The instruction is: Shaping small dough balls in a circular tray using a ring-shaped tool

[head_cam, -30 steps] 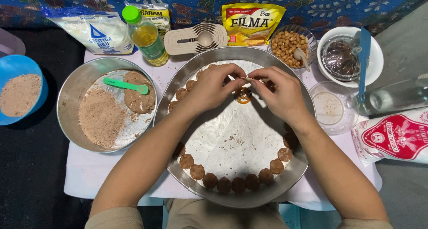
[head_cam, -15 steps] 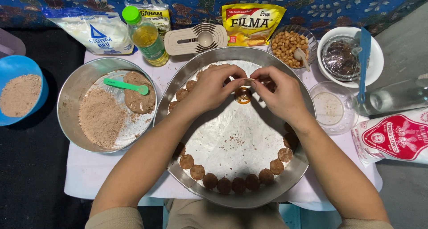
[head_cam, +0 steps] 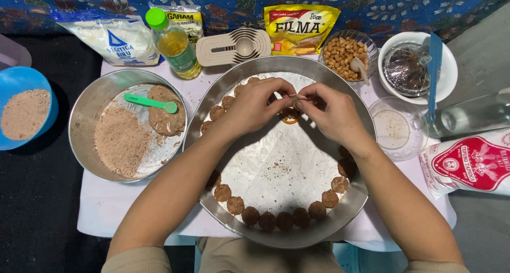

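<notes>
My left hand (head_cam: 257, 105) and my right hand (head_cam: 329, 113) meet over the far half of a large round metal tray (head_cam: 212, 103). Together they pinch a small brown dough piece (head_cam: 290, 114) and a thin stick between the fingertips. The tray's floor is dusted white, and several flattened brown dough rounds (head_cam: 276, 220) line its rim along the near and left sides. Part of the far row is hidden under my hands.
A metal bowl (head_cam: 87, 111) at left holds brown crumbs, dough and a green spoon (head_cam: 151, 102). A blue bowl (head_cam: 24, 111) of crumbs sits farther left. Behind stand an oil bottle (head_cam: 174, 42), flour bag (head_cam: 114, 36), yellow pouch (head_cam: 300, 28), peanuts (head_cam: 344, 52), white bowl (head_cam: 443, 71) and glass cup (head_cam: 396, 127).
My fingers have shifted slightly on the dough piece, drawing closer together; everything else stays where it was.
</notes>
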